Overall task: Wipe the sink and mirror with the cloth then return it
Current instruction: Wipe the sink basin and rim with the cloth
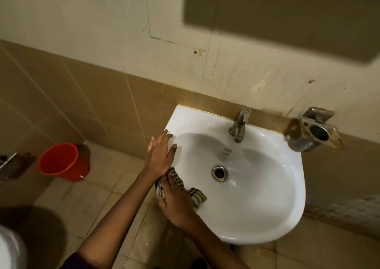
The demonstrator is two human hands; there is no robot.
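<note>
— Fingers (164, 183) of the right hand (174, 203) lie flat and spread, pressing the brown-and-cream checked cloth (195, 193) onto the near-left rim of the white ceramic wall-hung sink (267, 186). It is a pinning press, not a clenched fist.

— And the other hand?

— Released. The left hand (159, 155) rests open on the sink's left rim, just beyond the cloth, holding nothing; its fingers reach towards the back corner.

— So how far along would you put it?

— Early, I'd judge. The cloth sits on the rim at the near-left, part of it hanging into the bowl, so the sink wipe looks under way. I can't tell from the gloss which parts of the bowl have already been covered. The area around the steel tap (238, 127) and the chrome drain (220, 173) shows no cloth near it.

— The mirror?

— Only a dark blurred panel (277, 11) on the wall above the sink; whether that is the mirror I can't say. Both hands are well apart from it, so that part seems left to do, as does returning the cloth. Where it belongs isn't shown.
</note>
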